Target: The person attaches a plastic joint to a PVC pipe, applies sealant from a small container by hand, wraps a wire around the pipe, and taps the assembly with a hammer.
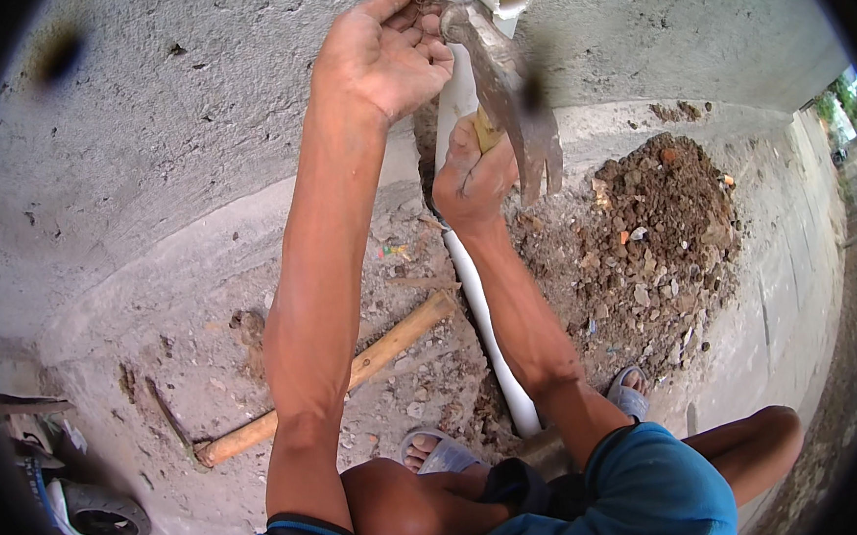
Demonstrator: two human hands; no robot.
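Observation:
My right hand (pixel 477 171) grips the short yellowish handle of a claw hammer (pixel 508 91). The hammer's worn steel head faces up the wall, its claw pointing back toward me. Beside the hammer face, my left hand (pixel 386 59) is raised against the wall with its fingers curled together. Something small and dark shows at those fingertips; I cannot make out what it is. Behind my hands a white pipe (pixel 452 85) runs up the wall. The open end of another white pipe (pixel 510 1), with a blue pattern, juts out just above the hammer.
A white pipe (pixel 491 332) lies in a narrow trench between my feet. On the left, a wooden-handled digging tool (pixel 328 382) rests on rubble. A heap of soil (pixel 675 203) stands at the right by the rough concrete wall (pixel 164 117). A wheel (pixel 105 513) shows at lower left.

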